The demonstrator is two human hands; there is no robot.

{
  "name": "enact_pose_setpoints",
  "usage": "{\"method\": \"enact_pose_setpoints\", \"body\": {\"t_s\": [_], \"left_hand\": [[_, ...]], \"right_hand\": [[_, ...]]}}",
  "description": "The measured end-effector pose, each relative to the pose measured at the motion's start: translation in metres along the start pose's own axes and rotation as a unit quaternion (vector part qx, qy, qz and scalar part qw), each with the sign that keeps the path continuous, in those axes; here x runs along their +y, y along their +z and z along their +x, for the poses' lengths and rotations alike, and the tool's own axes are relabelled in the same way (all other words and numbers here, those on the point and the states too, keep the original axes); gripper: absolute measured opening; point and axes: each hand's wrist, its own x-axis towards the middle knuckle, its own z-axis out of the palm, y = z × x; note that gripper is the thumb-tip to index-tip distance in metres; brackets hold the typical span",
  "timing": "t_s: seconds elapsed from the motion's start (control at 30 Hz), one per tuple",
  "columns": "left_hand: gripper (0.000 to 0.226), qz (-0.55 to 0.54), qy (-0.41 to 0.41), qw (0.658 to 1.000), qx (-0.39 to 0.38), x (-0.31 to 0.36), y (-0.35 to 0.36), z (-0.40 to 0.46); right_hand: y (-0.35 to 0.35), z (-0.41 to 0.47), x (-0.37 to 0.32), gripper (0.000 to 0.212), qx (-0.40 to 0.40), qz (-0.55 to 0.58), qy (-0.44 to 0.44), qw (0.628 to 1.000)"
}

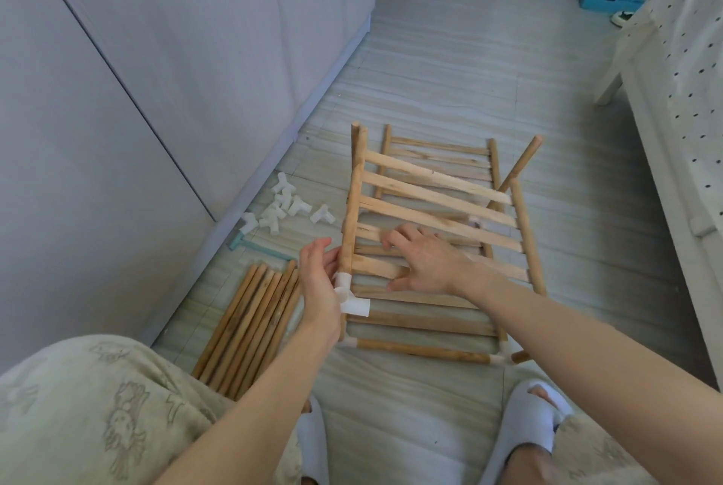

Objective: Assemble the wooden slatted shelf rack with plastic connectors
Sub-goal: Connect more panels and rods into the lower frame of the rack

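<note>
A wooden slatted panel [438, 203] is lifted at a tilt above the floor. A white plastic connector [350, 298] sits on the near end of its left rail. My left hand [319, 285] grips that rail and connector from the left. My right hand [422, 261] lies on the panel's near slats with fingers spread and fairly straight. Under the panel lies a partly joined frame [422, 351] of dowels and white connectors. A second slatted panel [442, 156] lies flat behind it, and a dowel [522, 163] leans up at the right.
Several loose dowels [250, 324] lie bundled on the floor at the left. Several loose white connectors [281, 208] and a pale green tool [258, 250] lie near the grey cabinet [156, 93]. A bed [684, 113] stands on the right. My slippered feet [536, 418] are at the bottom.
</note>
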Motion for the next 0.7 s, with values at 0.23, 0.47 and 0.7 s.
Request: {"method": "enact_pose_setpoints", "body": {"t_s": [0.23,0.47,0.7], "left_hand": [[0.013,0.021,0.030,0.999,0.013,0.000,0.001,-0.002],[0.012,0.010,0.048,0.998,0.027,0.000,0.002,-0.004],[0.012,-0.016,0.052,0.998,0.022,-0.006,-0.003,-0.017]], "right_hand": [[0.022,0.006,-0.012,0.035,-0.028,0.055,-0.016,0.998],[0.022,-0.006,-0.024,0.027,0.019,0.126,-0.024,0.992],[-0.009,-0.028,-0.033,0.093,-0.222,0.215,0.005,0.951]]}}
